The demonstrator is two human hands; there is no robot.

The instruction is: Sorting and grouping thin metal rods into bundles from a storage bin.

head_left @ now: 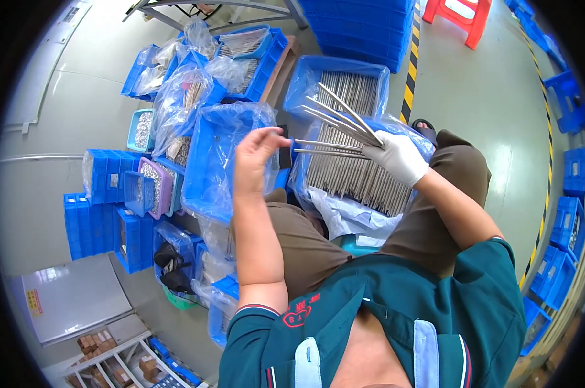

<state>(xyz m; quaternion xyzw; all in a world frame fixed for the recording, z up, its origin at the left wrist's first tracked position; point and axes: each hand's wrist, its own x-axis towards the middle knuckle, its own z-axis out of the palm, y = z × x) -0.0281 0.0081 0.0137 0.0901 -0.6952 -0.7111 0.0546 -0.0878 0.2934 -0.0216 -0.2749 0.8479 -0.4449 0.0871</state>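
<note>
My right hand (pixel 396 158), in a white glove, is closed around a fanned bunch of slim metal rods (pixel 344 126). Their free ends spread toward the left, and some stick out lower, apart from the rest. My bare left hand (pixel 259 152) is raised beside those ends, fingers loosely bent and apart, with nothing visible in it. Below the held rods stands a blue bin lined with clear plastic, full of similar rods (pixel 350 178) in rows. Behind it, another plastic-lined blue bin (pixel 295 81) holds more rods. A plastic-lined blue bin (pixel 205 187) lies beneath my left hand.
Blue crates and plastic bags of metal parts crowd the left, with a purple basket (pixel 165 187) of small parts among them. Tall stacked blue crates (pixel 357 29) stand at the back, near a red stool (pixel 462 19). Black-and-yellow tape (pixel 409 84) marks the floor.
</note>
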